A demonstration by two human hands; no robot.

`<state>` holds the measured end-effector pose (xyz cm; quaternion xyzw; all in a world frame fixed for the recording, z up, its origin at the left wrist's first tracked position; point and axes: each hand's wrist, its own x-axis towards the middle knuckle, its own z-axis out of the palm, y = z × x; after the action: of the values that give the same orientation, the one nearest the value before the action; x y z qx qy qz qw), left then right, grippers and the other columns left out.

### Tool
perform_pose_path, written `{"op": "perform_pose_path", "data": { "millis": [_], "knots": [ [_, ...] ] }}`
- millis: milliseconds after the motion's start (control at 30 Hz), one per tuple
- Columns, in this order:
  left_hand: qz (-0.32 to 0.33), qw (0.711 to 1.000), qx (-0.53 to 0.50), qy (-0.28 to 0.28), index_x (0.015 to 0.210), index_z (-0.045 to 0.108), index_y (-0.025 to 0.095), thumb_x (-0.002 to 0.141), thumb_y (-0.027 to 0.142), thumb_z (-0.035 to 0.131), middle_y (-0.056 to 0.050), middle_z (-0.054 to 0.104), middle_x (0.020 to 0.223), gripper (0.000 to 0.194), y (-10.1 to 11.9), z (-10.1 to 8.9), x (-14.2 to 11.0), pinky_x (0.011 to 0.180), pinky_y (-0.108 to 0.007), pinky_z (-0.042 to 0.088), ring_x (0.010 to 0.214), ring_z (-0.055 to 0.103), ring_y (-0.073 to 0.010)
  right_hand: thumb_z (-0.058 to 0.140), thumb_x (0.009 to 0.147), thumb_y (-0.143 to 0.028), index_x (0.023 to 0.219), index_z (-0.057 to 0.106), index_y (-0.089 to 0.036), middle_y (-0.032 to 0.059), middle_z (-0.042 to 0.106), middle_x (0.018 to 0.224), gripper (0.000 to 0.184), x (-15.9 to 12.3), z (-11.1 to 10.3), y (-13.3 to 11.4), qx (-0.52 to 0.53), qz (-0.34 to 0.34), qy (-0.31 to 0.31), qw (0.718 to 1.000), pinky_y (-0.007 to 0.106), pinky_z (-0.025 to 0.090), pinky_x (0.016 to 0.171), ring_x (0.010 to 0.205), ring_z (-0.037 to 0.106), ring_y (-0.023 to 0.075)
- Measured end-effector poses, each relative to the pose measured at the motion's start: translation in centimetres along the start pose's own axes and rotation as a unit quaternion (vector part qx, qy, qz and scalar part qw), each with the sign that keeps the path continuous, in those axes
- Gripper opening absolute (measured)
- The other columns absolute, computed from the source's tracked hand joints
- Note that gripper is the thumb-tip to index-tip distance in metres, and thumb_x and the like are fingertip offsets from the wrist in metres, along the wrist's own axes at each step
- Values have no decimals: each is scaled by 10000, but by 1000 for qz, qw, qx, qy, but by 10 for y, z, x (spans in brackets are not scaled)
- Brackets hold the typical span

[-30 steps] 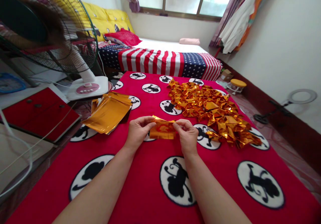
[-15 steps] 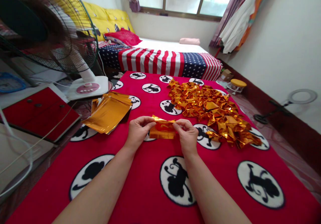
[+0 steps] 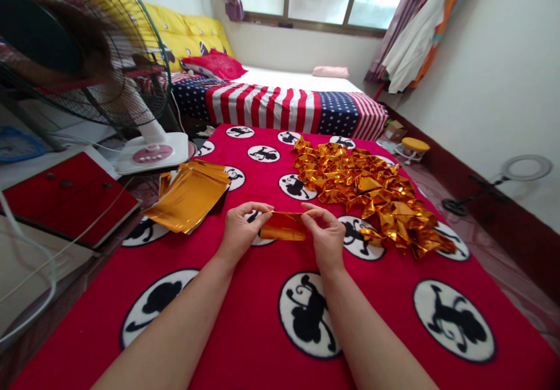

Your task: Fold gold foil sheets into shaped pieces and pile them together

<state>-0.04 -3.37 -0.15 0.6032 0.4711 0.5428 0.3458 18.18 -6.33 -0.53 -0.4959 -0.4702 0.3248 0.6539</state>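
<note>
Between my two hands is a sheet of gold foil paper (image 3: 283, 227), partly folded, its upper edge stretched level. My left hand (image 3: 242, 227) pinches the upper left corner between thumb and fingers. The upper right corner is pinched by my right hand (image 3: 326, 229). Left of my hands lies a stack of flat gold foil sheets (image 3: 192, 195). To the right sits a large heap of folded gold foil pieces (image 3: 363, 186), crumpled-looking and shiny.
A red cloth with monkey roundels (image 3: 245, 320) covers the surface under my hands. At the left a fan (image 3: 153, 145) is running beside a red-fronted cabinet (image 3: 70, 197). Behind stands a bed (image 3: 280, 107). A yellow stool (image 3: 415, 145) and a ring light (image 3: 527, 168) are at the right.
The gold flap that stuck up above my fingers is now down, and the upper edge of the sheet is straighter. Both hands stay in nearly the same place.
</note>
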Motion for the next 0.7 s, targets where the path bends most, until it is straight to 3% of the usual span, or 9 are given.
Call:
{"op": "perform_pose_path", "data": {
  "millis": [100, 233, 467, 700],
  "knots": [
    [-12, 1000, 18, 12, 759, 742, 190, 742, 277, 728, -30, 750, 775, 90, 1, 2, -2, 714, -259, 513, 739, 680, -175, 693, 805, -316, 793, 682, -192, 53, 734, 887, 124, -1, 2, 1, 19, 12, -2, 1000, 315, 506, 769, 823, 661, 189],
    [-14, 1000, 0, 26, 746, 743, 181, 729, 273, 743, -28, 747, 757, 93, 4, 2, -3, 704, -252, 519, 723, 679, -168, 696, 804, -297, 776, 671, -186, 12, 672, 749, 118, -2, 3, 3, -13, -3, 18, 1000, 278, 473, 701, 713, 607, 152],
    [-52, 992, -110, 33, 929, 669, 162, 649, 298, 822, -45, 756, 790, 346, 1, 5, -2, 697, -251, 550, 755, 723, -187, 692, 803, -320, 743, 634, -184, -12, 603, 689, 159, -4, 3, 3, -4, -14, 31, 999, 254, 430, 632, 655, 546, 133],
    [-57, 990, -126, 19, 932, 663, 165, 643, 315, 828, -55, 763, 799, 365, -4, 6, -2, 684, -247, 550, 759, 732, -191, 694, 803, -345, 729, 612, -192, -16, 591, 678, 189, -3, 3, 4, -3, -8, 37, 999, 254, 429, 620, 639, 536, 133]
  ]
}}
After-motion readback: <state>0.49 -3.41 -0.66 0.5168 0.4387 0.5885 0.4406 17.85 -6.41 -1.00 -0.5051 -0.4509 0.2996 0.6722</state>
